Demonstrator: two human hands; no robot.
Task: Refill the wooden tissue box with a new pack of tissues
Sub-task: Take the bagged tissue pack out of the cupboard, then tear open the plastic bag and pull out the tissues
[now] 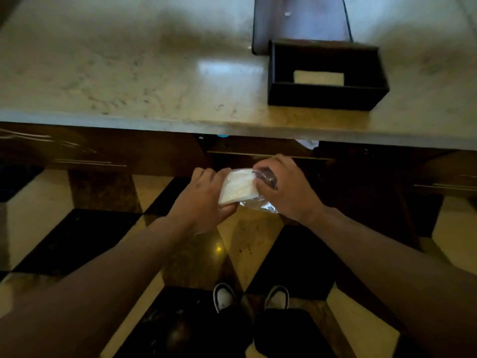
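Note:
A dark wooden tissue box [326, 96] rests upside down on the marble counter at the right, its open bottom facing up and the dispensing slot showing the counter through it. Below the counter's front edge I hold a pack of white tissues [238, 187] in clear plastic wrap. My left hand [204, 195] grips the pack's left end. My right hand [286, 187] pinches the plastic wrap at the pack's right end, where loose film hangs down.
The marble counter [129, 73] spans the top of the view, with a dark wooden panel [299, 19] lying behind the box. Dark cabinet fronts with metal handles [90, 162] run beneath the counter. My shoes [250, 297] stand on a chequered floor.

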